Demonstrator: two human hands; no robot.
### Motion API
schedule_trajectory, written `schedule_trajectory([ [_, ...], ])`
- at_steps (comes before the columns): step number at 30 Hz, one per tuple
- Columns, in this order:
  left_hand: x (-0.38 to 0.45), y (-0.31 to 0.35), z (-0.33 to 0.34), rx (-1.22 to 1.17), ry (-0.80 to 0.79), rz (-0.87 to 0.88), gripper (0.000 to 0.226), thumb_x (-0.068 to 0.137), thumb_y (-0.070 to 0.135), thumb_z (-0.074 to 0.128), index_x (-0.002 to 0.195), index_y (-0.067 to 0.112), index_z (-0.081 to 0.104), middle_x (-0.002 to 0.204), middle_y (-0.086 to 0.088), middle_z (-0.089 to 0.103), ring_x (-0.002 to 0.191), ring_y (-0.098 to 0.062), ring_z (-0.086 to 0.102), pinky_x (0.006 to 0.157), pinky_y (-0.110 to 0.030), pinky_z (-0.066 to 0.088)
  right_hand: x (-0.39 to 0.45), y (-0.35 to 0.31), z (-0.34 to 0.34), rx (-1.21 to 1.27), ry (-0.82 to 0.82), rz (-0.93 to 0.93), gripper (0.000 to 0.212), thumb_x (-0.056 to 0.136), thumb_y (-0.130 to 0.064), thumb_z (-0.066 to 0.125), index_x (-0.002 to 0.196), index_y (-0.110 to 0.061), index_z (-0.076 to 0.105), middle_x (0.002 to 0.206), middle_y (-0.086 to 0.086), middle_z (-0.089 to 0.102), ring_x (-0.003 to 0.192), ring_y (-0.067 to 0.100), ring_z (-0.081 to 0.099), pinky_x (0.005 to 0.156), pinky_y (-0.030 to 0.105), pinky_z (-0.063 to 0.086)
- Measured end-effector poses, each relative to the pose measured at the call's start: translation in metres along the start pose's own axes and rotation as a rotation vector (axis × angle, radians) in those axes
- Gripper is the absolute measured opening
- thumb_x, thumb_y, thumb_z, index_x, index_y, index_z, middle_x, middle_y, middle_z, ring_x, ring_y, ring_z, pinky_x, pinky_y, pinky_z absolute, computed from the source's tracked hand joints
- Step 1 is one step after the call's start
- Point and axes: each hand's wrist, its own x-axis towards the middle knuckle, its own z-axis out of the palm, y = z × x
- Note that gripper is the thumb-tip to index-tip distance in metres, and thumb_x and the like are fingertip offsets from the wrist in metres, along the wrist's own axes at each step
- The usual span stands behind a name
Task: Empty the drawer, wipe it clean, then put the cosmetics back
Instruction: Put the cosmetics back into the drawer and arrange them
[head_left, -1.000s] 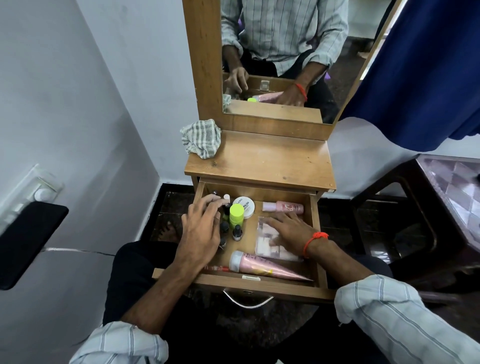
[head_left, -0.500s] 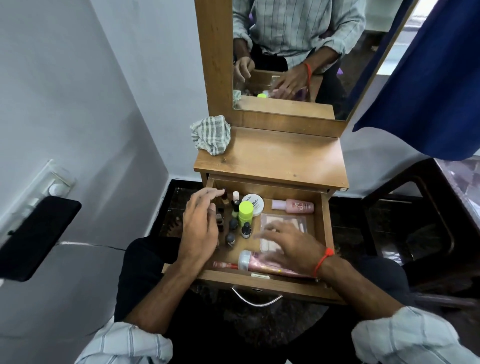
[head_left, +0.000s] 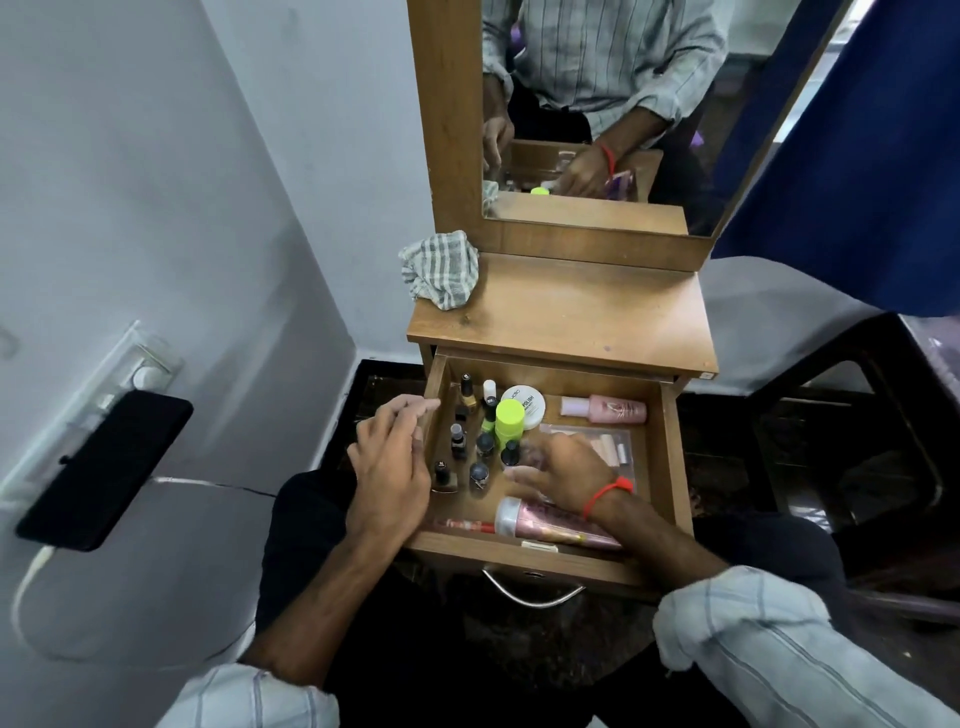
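Both hands empty: left hand (head_left: 387, 470) loose, right hand (head_left: 561, 467) spread above drawer (head_left: 670, 462); lift upright bottles (head_left: 457, 441) singly.

The person is wearing a light blue-grey shirt with thin darker stripes, and both sleeves are sitting rolled up in thick cuffs near the elbows, the left sleeve (head_left: 244, 696) and the right sleeve (head_left: 769, 644), leaving the forearms bare. An orange-red thread band (head_left: 608, 496) is circling the right wrist, with a small knotted end sticking out. Dark trousers (head_left: 306, 530) are covering the legs. The left hand (head_left: 387, 467) and right hand (head_left: 563, 470) are wearing no rings.
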Motion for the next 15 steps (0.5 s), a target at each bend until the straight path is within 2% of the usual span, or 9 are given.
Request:
schedule_trajectory([
  [3, -0.001, 0.0, -0.001, 0.003, 0.002, -0.001, 0.043, 0.101, 0.012, 0.048, 0.136, 0.036, 0.056, 0.14, 0.015, 0.045, 0.122, 0.003, 0.025, 0.1, -0.034, 0.021, 0.007, -0.012, 0.007, -0.05, -0.004, 0.007, 0.028, 0.083, -0.043, 0.069, 0.087, -0.016, 0.069, 0.081, 0.002, 0.07, 0.079, 0.017, 0.064, 0.069, 0.032, 0.055],
  [6, 0.0, 0.001, 0.0, 0.026, -0.028, 0.001, 0.041, 0.101, 0.013, 0.049, 0.134, 0.036, 0.056, 0.14, 0.014, 0.046, 0.123, -0.001, 0.027, 0.101, -0.034, 0.022, 0.012, -0.018, 0.014, -0.096, 0.009, 0.013, 0.023, 0.085, -0.034, 0.068, 0.09, -0.012, 0.068, 0.089, 0.01, 0.067, 0.086, 0.025, 0.064, 0.075, 0.036, 0.056],
  [9, 0.0, 0.0, 0.002, 0.11, -0.092, 0.006, 0.035, 0.103, 0.021, 0.049, 0.134, 0.037, 0.056, 0.141, 0.016, 0.047, 0.121, -0.002, 0.026, 0.101, -0.032, 0.021, 0.014, -0.022, 0.017, -0.09, -0.018, 0.042, 0.014, 0.087, -0.026, 0.066, 0.089, -0.013, 0.067, 0.087, 0.01, 0.065, 0.089, 0.028, 0.064, 0.082, 0.037, 0.056],
  [11, 0.001, -0.001, 0.004, 0.156, -0.135, 0.01, 0.035, 0.104, 0.028, 0.05, 0.136, 0.04, 0.054, 0.141, 0.017, 0.047, 0.118, -0.004, 0.027, 0.098, -0.032, 0.023, 0.012, -0.024, 0.019, -0.157, -0.058, 0.058, 0.02, 0.09, -0.021, 0.062, 0.075, -0.008, 0.06, 0.073, 0.008, 0.056, 0.079, 0.031, 0.062, 0.082, 0.034, 0.053],
  [12, 0.002, -0.002, 0.005, 0.176, -0.16, 0.007, 0.036, 0.104, 0.031, 0.049, 0.139, 0.041, 0.052, 0.141, 0.017, 0.047, 0.118, -0.007, 0.028, 0.096, -0.031, 0.024, 0.011, -0.025, 0.021, -0.179, -0.073, 0.054, 0.024, 0.091, -0.02, 0.061, 0.071, -0.008, 0.057, 0.07, 0.008, 0.054, 0.075, 0.031, 0.061, 0.071, 0.028, 0.04],
  [13, 0.003, -0.002, 0.005, 0.201, -0.186, 0.002, 0.038, 0.104, 0.034, 0.049, 0.141, 0.042, 0.05, 0.142, 0.017, 0.046, 0.119, -0.009, 0.029, 0.095, -0.031, 0.023, 0.012, -0.028, 0.022, -0.191, -0.055, 0.04, 0.02, 0.091, -0.022, 0.062, 0.076, -0.008, 0.059, 0.074, 0.009, 0.057, 0.078, 0.032, 0.063, 0.078, 0.052, 0.052],
  [14, 0.006, -0.003, 0.005, 0.235, -0.211, 0.001, 0.039, 0.104, 0.037, 0.049, 0.142, 0.042, 0.05, 0.142, 0.017, 0.046, 0.118, -0.011, 0.03, 0.094, -0.031, 0.022, 0.017, -0.027, 0.027, -0.2, -0.018, 0.008, 0.015, 0.09, -0.025, 0.064, 0.085, -0.01, 0.062, 0.082, 0.01, 0.061, 0.084, 0.032, 0.065, 0.076, 0.034, 0.055],
  [15, 0.01, -0.003, 0.005, 0.277, -0.231, 0.009, 0.039, 0.104, 0.04, 0.048, 0.143, 0.042, 0.05, 0.141, 0.016, 0.046, 0.117, -0.013, 0.031, 0.093, -0.031, 0.022, 0.019, -0.031, 0.028, -0.207, 0.0, 0.002, 0.016, 0.089, -0.027, 0.065, 0.093, -0.012, 0.063, 0.09, 0.011, 0.064, 0.088, 0.031, 0.065, 0.073, 0.034, 0.055],
])
